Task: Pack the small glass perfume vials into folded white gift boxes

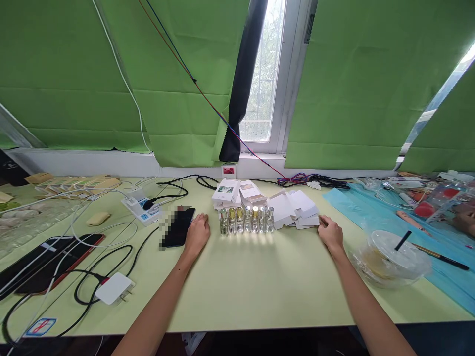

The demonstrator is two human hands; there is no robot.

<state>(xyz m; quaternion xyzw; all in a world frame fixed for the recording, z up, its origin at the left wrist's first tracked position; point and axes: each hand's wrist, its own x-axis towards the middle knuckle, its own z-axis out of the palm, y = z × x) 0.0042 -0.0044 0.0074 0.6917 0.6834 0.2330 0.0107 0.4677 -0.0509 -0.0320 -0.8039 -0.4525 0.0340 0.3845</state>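
Observation:
A row of several small glass bottles (247, 222) with silver and gold caps stands upright near the middle of the table. Behind them lie white printed boxes (227, 190) and, to the right, flattened white cartons (295, 207). My left hand (198, 232) rests on the table left of the bottles, beside a dark phone (178, 227); its fingers are curled in and what they hold, if anything, is hidden. At the right edge of the cartons is my right hand (330, 232), fingers bent together, their tips hidden.
Cables, a white charger (115, 288), a power strip (141, 210) and more phones (59, 262) spread over the left. On the right, a lidded cup (386, 252) in plastic sits beside blue sheeting (441, 272). Part of another person's hand (465, 220) shows at the far right.

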